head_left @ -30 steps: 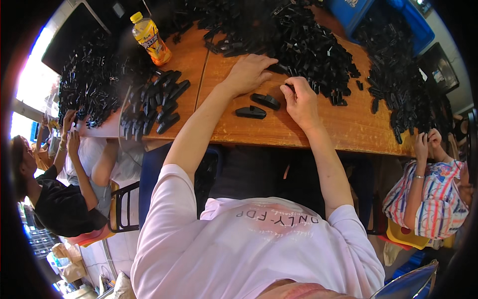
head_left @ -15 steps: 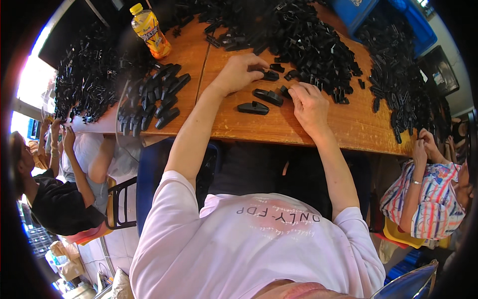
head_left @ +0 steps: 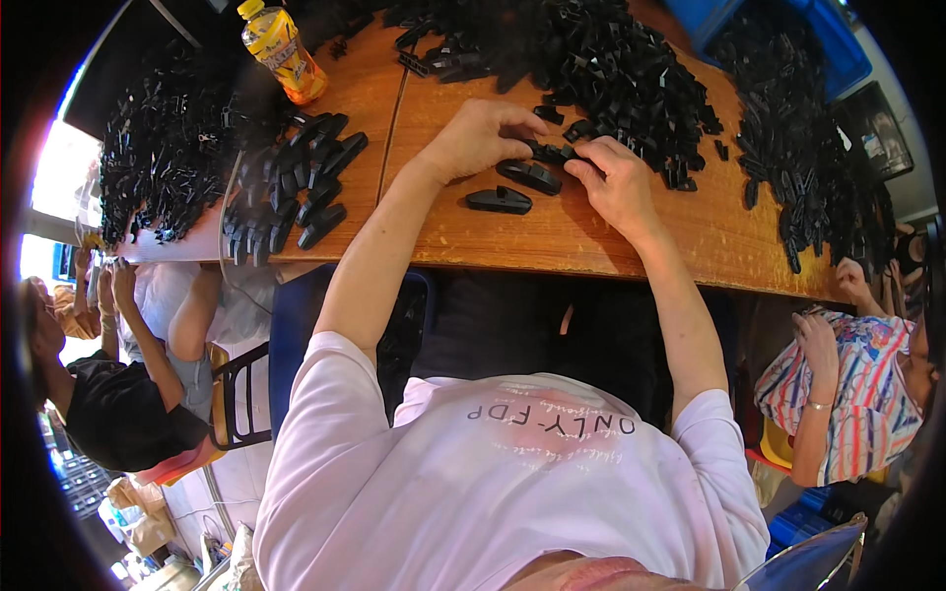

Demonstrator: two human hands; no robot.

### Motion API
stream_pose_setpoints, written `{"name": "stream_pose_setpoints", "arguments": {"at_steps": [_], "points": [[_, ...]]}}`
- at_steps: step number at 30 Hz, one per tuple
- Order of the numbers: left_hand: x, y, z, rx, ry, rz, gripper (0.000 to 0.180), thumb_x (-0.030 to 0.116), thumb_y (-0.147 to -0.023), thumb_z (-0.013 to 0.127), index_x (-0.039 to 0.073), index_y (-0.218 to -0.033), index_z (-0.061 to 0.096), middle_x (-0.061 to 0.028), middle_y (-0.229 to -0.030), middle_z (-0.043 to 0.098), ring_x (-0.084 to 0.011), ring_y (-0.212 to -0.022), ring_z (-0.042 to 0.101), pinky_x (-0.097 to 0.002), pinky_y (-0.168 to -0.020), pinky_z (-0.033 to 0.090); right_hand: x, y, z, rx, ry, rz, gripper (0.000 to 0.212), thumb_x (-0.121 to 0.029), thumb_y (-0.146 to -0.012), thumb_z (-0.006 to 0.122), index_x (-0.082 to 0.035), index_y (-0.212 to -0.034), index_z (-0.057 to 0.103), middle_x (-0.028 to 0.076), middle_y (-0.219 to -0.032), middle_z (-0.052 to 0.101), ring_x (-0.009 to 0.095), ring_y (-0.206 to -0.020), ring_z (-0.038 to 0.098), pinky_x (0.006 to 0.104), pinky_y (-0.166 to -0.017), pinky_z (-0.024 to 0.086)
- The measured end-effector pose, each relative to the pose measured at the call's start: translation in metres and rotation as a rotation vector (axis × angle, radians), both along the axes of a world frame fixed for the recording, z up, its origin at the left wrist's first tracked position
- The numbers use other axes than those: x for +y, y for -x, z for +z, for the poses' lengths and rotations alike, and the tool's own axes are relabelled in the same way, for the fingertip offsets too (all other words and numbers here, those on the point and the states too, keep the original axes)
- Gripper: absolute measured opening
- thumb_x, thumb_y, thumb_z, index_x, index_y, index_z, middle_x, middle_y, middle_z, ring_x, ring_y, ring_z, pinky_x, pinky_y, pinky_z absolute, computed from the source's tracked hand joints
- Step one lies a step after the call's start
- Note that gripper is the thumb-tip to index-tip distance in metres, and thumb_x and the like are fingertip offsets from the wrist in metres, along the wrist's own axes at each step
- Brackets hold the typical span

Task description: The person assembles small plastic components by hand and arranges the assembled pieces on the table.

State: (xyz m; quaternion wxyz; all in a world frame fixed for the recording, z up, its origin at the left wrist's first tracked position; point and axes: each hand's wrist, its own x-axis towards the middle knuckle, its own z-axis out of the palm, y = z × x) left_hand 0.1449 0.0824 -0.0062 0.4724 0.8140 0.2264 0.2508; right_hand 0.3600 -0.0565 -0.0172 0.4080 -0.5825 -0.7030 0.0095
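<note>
My left hand [head_left: 483, 141] and my right hand [head_left: 618, 184] meet above the wooden table. Both pinch small black plastic pieces [head_left: 552, 153] between their fingertips; whether these are joined or separate I cannot tell. Just nearer to me lies a curved black plastic part [head_left: 530, 176], like a handle or clip. Another such part [head_left: 497, 201], with a raised middle, rests closer to the table edge. A loose small black piece [head_left: 549, 115] sits beyond my fingers, next to a large heap of black pieces [head_left: 631, 89].
Grouped curved black parts [head_left: 301, 182] lie left, near an orange drink bottle [head_left: 286, 54]. More black heaps [head_left: 163, 148] cover the far left and right [head_left: 798, 158]. A blue bin [head_left: 828, 49] stands back right. One person sits at left [head_left: 128, 404], another at right [head_left: 838, 394].
My right hand has moved left toward my left hand, bringing its small black piece up against the one there. The view has shifted slightly.
</note>
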Motion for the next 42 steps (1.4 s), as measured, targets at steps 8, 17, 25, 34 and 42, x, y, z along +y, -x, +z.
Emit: {"name": "stream_pose_setpoints", "arguments": {"at_steps": [8,17,25,34,42], "points": [[0.002,-0.002,0.000,0.009,-0.068,0.012,0.036,-0.001,-0.085,0.082,0.003,-0.120,0.079,-0.0116,-0.107,0.079,-0.0207,-0.100,0.075,-0.0339,-0.090,0.061,0.009,-0.005,0.003,-0.065,-0.077,0.121,0.017,-0.005,-0.085,0.084,0.003,-0.096,0.073,0.014,-0.092,0.072,0.033,-0.083,0.070,0.0393,-0.072,0.055],[0.004,0.011,0.013,0.078,0.011,-0.066,0.044,0.002,-0.085,0.082,0.005,-0.129,0.077,-0.0061,-0.112,0.079,-0.0157,-0.101,0.073,-0.0292,-0.090,0.059,0.023,0.012,0.003,0.005,-0.030,0.200,0.013,-0.011,-0.087,0.081,-0.004,-0.096,0.075,0.014,-0.096,0.072,0.037,-0.092,0.069,0.0443,-0.079,0.055],[0.053,-0.009,-0.014,-0.064,-0.630,0.436,0.038,0.015,-0.097,0.072,0.004,-0.133,0.073,-0.0128,-0.140,0.070,-0.0277,-0.128,0.064,-0.0395,-0.110,0.051,0.067,0.016,0.005,-0.284,-0.088,0.000,0.024,-0.009,-0.097,0.067,0.000,-0.119,0.071,0.016,-0.128,0.067,0.036,-0.111,0.070,0.0473,-0.089,0.059],[0.026,-0.007,-0.015,0.061,-0.754,0.320,0.016,0.007,-0.096,0.064,-0.002,-0.107,0.073,-0.0147,-0.141,0.068,-0.0358,-0.125,0.064,-0.0429,-0.106,0.055,0.040,0.006,0.018,-0.058,-0.009,-0.068,0.029,-0.003,-0.092,0.073,-0.004,-0.121,0.071,0.014,-0.113,0.069,0.032,-0.085,0.073,0.0383,-0.077,0.060],[0.004,0.004,0.001,0.066,-0.834,0.165,0.020,0.001,-0.087,0.069,0.001,-0.107,0.071,-0.0146,-0.124,0.071,-0.0361,-0.116,0.068,-0.0433,-0.099,0.057,-0.003,-0.003,0.002,-0.036,-0.006,-0.043,0.026,-0.008,-0.084,0.082,-0.005,-0.107,0.070,0.009,-0.109,0.074,0.032,-0.100,0.073,0.0415,-0.081,0.060]]}}
